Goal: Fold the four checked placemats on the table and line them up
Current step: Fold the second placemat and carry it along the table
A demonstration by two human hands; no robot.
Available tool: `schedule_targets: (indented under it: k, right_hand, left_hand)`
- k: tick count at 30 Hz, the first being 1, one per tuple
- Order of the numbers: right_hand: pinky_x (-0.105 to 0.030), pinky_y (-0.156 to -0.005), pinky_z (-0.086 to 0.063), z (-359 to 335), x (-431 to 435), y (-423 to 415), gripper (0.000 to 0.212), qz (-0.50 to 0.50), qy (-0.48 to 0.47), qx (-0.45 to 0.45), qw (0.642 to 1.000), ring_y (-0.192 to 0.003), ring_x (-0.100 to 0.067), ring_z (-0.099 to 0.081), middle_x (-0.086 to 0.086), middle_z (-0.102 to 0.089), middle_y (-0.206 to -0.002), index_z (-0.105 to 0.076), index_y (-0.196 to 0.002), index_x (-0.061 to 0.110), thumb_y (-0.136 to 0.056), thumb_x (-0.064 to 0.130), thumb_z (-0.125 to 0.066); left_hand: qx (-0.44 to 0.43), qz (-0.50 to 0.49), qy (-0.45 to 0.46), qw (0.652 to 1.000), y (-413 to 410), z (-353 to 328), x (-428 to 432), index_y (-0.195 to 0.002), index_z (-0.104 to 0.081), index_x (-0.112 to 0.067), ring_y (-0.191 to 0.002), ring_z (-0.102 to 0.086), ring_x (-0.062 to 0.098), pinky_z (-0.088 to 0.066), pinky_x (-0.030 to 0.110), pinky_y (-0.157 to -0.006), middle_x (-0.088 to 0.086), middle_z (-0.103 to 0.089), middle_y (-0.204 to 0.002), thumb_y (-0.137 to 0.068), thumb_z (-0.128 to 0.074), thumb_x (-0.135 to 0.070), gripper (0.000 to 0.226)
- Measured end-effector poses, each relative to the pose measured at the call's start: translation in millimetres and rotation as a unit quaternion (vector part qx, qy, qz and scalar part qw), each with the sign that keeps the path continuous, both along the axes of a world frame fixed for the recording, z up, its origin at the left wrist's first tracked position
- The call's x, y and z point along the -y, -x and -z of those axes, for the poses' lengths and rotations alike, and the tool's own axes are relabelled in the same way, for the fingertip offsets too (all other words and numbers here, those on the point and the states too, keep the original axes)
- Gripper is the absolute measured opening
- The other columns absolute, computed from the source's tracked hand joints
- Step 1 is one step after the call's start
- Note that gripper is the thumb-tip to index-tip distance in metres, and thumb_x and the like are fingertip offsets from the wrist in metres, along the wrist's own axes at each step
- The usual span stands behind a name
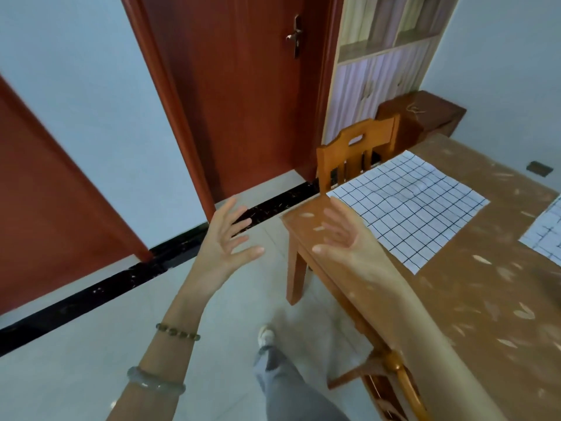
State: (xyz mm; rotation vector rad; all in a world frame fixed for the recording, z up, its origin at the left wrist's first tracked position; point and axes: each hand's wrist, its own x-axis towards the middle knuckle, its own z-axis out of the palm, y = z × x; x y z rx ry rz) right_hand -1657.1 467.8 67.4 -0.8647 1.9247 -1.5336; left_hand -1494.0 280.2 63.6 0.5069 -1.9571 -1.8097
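- Wooden table (473, 299) fills the right side; red door (243, 95) stands far left.
- One checked placemat (409, 205) lies flat, unfolded, near the table's far-left corner, its long axis running diagonally.
- Another placemat (546, 235) peeks in at the right edge.
- A chair (355, 153) stands just behind the table.
- My left hand (224, 238) and right hand (343, 232) hover spread wide, holding nothing.

I count two checked placemats: one placemat (409, 208) flat at centre right, a second placemat (546, 235) cut off by the right edge. Two hands: left hand (226, 238), right hand (343, 235). Two chairs: one chair (355, 153) centre, another chair (391, 378) bottom right. One table (485, 299). Two bracelets, a bead bracelet (177, 332) and a pale bangle (154, 382), lower left.
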Motion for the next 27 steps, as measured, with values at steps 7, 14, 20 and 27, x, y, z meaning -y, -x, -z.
schedule_targets:
  k: [7, 14, 20, 27]
  right_hand:
    - [-0.037, -0.105, -0.042, 19.9, 103.8, 75.5, 0.093, -0.003, 0.000, 0.013, 1.000, -0.131, -0.010, -0.042, 0.008, -0.037, -0.148, -0.023, -0.146, 0.038, -0.075, 0.012, -0.078]
    - [-0.034, -0.104, -0.044, 28.5, 189.1, 143.8, 0.089, 0.020, -0.005, 0.035, 0.999, -0.126, -0.012, -0.047, 0.004, -0.041, -0.145, -0.024, -0.146, 0.034, -0.077, 0.014, -0.076]
    - [-0.034, -0.104, -0.044, 34.3, 225.8, 191.3, 0.091, 0.070, -0.006, 0.058, 0.996, -0.126, -0.013, -0.048, 0.004, -0.042, -0.143, -0.025, -0.146, 0.032, -0.075, 0.014, -0.077]
    - [-0.026, -0.097, -0.048, 50.6, 267.2, 246.8, 0.096, 0.184, 0.007, 0.079, 0.980, -0.125, -0.011, -0.048, 0.005, -0.043, -0.140, -0.025, -0.146, 0.030, -0.066, 0.027, -0.078]
  left_hand:
    - [0.048, 0.052, 0.007, 0.997, 79.6, 16.9, 107.7, -0.146, -0.023, -0.041, -0.127, -0.048, 0.001, -0.043, 0.025, -0.103, -0.013, -0.038, -0.147, -0.066, -0.085, -0.018, 0.104]
    - [0.072, 0.087, 0.001, 0.994, 167.0, 13.4, 198.3, -0.146, -0.023, -0.043, -0.128, -0.047, 0.001, -0.044, 0.028, -0.104, -0.017, -0.041, -0.145, -0.067, -0.082, -0.019, 0.102]
    - [0.089, 0.138, -0.001, 0.986, 233.3, 26.4, 249.8, -0.148, -0.020, -0.040, -0.127, -0.048, 0.002, -0.044, 0.032, -0.105, -0.013, -0.040, -0.147, -0.076, -0.078, -0.008, 0.098]
    - [0.099, 0.248, 0.011, 0.964, 341.0, 43.5, 317.3, -0.143, -0.024, -0.045, -0.127, -0.049, 0.005, -0.044, 0.036, -0.105, -0.010, -0.041, -0.147, -0.068, -0.082, -0.023, 0.097]
